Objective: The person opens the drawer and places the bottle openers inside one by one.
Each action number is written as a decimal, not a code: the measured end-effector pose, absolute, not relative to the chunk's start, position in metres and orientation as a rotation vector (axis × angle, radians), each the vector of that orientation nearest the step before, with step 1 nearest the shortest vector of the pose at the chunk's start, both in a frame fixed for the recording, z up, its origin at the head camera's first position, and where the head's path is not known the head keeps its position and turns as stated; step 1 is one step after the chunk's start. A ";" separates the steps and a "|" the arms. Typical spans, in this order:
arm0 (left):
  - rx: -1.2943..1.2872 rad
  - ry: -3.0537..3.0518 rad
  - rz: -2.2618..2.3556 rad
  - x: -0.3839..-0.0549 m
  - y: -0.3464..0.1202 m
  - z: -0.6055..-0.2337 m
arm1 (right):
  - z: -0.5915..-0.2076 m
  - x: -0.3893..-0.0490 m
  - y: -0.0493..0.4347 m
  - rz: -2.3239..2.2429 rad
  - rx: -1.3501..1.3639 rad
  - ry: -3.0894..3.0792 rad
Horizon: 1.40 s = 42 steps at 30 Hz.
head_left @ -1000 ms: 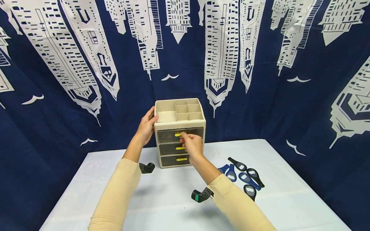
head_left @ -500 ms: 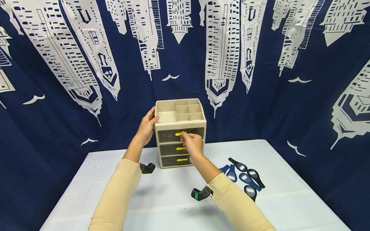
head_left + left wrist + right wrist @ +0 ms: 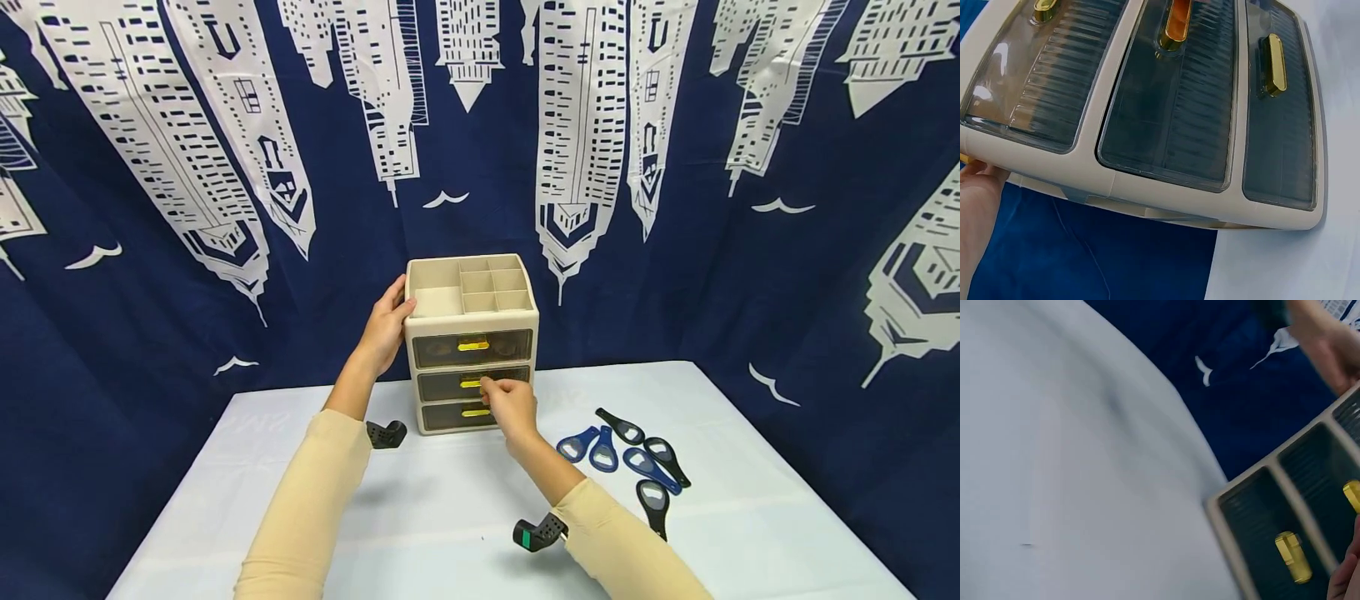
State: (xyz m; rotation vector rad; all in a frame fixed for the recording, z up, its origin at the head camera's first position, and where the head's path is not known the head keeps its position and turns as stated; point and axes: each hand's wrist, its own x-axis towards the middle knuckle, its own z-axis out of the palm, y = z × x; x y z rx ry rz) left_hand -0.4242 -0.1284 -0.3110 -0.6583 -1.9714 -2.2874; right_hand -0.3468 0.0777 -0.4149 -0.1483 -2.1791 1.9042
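Observation:
A cream drawer organizer (image 3: 472, 319) stands at the back of the table, its three smoky drawers closed. My left hand (image 3: 384, 332) holds its upper left side, thumb at the top rim; the left wrist view shows the fingers (image 3: 980, 172) at its edge. My right hand (image 3: 512, 407) is at the middle drawer (image 3: 438, 386), thumb and fingertips pinched at the right end of its yellow handle (image 3: 469, 383). The grip is partly cut off in the right wrist view. The top drawer's handle (image 3: 473, 345) and bottom drawer's handle (image 3: 1294, 557) are untouched.
Several bottle openers lie on the right of the white table (image 3: 435, 533), among them a blue opener (image 3: 603, 451) and a black opener (image 3: 653, 500). Behind the organizer hangs a navy curtain (image 3: 337, 308) with white buildings. Divided compartments (image 3: 495, 283) form the organizer's top.
My right hand has left the top drawer's handle and moved down to the middle one. My left hand keeps its hold on the organizer's side.

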 end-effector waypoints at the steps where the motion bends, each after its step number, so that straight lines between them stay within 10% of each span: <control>1: -0.658 -1.970 -2.291 -0.424 -0.128 -0.312 | -0.420 -0.347 0.078 1.920 -0.172 -2.166; 42: -0.664 -1.941 -2.303 -0.424 -0.127 -0.314 | -0.445 -0.333 0.069 2.267 -0.048 -1.848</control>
